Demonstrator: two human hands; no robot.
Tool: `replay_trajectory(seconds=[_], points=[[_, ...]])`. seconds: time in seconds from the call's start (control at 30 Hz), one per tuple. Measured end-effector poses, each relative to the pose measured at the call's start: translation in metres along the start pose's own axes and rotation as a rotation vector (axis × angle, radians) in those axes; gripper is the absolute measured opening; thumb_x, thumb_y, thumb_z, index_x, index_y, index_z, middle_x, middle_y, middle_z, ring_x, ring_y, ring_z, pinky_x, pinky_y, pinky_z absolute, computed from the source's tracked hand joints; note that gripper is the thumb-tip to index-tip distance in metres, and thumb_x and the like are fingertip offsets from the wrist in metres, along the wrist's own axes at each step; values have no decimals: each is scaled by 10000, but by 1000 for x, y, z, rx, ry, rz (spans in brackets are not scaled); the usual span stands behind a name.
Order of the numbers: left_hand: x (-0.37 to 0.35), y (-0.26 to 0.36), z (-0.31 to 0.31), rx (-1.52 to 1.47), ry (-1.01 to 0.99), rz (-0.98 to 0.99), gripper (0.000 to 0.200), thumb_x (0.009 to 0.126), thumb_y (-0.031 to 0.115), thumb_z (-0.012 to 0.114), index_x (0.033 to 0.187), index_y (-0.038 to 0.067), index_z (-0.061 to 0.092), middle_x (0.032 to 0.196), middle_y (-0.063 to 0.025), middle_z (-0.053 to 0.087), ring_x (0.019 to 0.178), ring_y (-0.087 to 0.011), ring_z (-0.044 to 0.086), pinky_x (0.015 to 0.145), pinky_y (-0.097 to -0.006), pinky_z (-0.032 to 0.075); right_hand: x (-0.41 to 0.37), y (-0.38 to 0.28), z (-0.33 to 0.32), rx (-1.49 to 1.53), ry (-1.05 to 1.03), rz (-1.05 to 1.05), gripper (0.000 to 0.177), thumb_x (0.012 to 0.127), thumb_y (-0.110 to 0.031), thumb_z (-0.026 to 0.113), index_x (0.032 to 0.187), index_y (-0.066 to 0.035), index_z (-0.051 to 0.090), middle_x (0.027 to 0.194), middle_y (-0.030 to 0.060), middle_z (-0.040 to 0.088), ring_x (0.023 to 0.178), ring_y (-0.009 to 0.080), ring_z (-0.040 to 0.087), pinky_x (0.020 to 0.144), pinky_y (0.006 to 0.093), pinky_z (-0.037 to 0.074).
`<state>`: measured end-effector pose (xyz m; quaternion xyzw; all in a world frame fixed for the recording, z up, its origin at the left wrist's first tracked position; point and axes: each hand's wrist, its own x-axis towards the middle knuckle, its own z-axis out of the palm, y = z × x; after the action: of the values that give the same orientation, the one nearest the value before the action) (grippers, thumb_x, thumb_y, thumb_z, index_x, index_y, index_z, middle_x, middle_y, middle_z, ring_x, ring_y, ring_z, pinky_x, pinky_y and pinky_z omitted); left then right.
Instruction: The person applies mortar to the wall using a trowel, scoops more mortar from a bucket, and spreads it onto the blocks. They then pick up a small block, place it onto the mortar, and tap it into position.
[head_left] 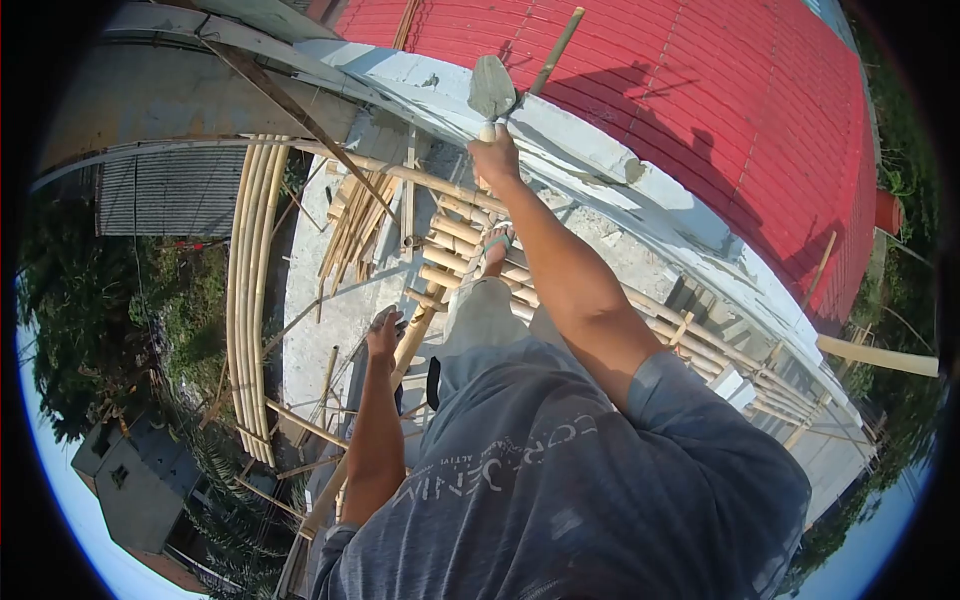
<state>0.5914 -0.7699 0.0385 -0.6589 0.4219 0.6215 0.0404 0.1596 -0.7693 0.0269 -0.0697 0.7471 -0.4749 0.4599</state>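
My right hand (pixel 495 160) is stretched out ahead, closed around the handle of a pointing trowel (pixel 492 88). The trowel's blade is grey with mortar and sits over the top edge of a white block wall (pixel 560 128). My left hand (pixel 383 332) hangs low at my side, above the bamboo platform's edge, with its fingers loosely bent and partly apart. I make out nothing held in it, though a small dark patch shows beside the fingers. My sandalled foot (pixel 494 248) stands on bamboo poles (pixel 455 245) laid side by side.
Beyond the wall lies a red tiled roof (pixel 700 110), with a bamboo stick (pixel 557 52) leaning up near the trowel. Long bamboo poles (pixel 255 300) stand on the left. Timber strips (pixel 352 225) lie on the concrete floor (pixel 310 270) well below the platform.
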Motion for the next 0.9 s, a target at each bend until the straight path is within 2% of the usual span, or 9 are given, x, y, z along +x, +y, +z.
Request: replay_trajectory(seconds=[0.1, 0.2, 0.23, 0.4, 0.5, 0.67, 0.73, 0.8, 0.9], points=[[-9, 3, -1, -7, 5, -45, 479, 1005, 293, 522, 1419, 54, 501, 1312, -141, 621, 1140, -265, 628, 992, -394, 474, 7, -8, 2, 325, 902, -91, 511, 809, -98, 588, 1275, -4, 402, 939, 297, 666, 794, 481, 667, 736, 526, 554], [-14, 3, -2, 5, 15, -31, 484, 1007, 293, 518, 1424, 50, 493, 1321, -142, 611, 1153, -265, 619, 1001, -394, 467, -26, -25, -19, 171, 420, -50, 416, 804, -85, 571, 1196, -4, 455, 944, 297, 664, 764, 463, 676, 651, 483, 569], [-7, -5, -5, -13, -12, -41, 494, 1001, 300, 534, 1422, 45, 494, 1311, -140, 613, 1149, -267, 617, 1001, -397, 466, 36, 45, -16, 116, 469, -253, 379, 801, -83, 577, 1155, -2, 469, 913, 250, 662, 608, 370, 670, 520, 447, 546], [-8, -22, -11, -50, 29, -89, 527, 978, 323, 574, 1417, 43, 499, 1290, -142, 620, 1132, -272, 619, 1000, -408, 464, -3, -6, -41, 682, 652, -118, 243, 805, -54, 613, 1025, -73, 509, 766, 84, 554, 471, 206, 536, 390, 367, 443], [-4, -25, -8, -34, -16, -72, 525, 973, 316, 578, 1413, 41, 500, 1298, -142, 617, 1131, -273, 618, 992, -411, 464, -7, -3, -40, 358, 217, -95, 238, 811, -58, 610, 1028, -69, 513, 764, 99, 581, 436, 201, 517, 384, 360, 436], [-5, -7, -4, -29, 8, -52, 528, 978, 314, 566, 1422, 37, 494, 1305, -142, 620, 1116, -266, 630, 988, -395, 471, 5, -6, -46, 526, 598, -142, 271, 814, -72, 622, 1074, -54, 547, 754, 93, 586, 454, 203, 538, 386, 372, 436], [-9, 5, -6, 7, -4, -31, 527, 983, 311, 557, 1427, 36, 490, 1306, -142, 622, 1116, -261, 633, 986, -388, 474, 9, 5, -49, 210, 192, -33, 394, 790, -59, 614, 1174, -23, 532, 830, 161, 651, 505, 265, 616, 452, 389, 489], [-6, 9, -3, 23, 8, -37, 512, 994, 298, 535, 1434, 42, 487, 1308, -141, 625, 1124, -255, 637, 978, -382, 482, 5, 0, -52, 233, 166, -24, 377, 794, -70, 615, 1161, -20, 541, 806, 165, 649, 504, 270, 616, 451, 396, 489], [-4, 13, -2, 19, 20, -19, 492, 1002, 285, 516, 1435, 51, 490, 1316, -140, 623, 1136, -257, 636, 977, -384, 486, 4, -13, -51, 444, 544, -116, 427, 780, -85, 621, 1191, -29, 519, 780, 172, 638, 453, 267, 590, 412, 414, 467]])
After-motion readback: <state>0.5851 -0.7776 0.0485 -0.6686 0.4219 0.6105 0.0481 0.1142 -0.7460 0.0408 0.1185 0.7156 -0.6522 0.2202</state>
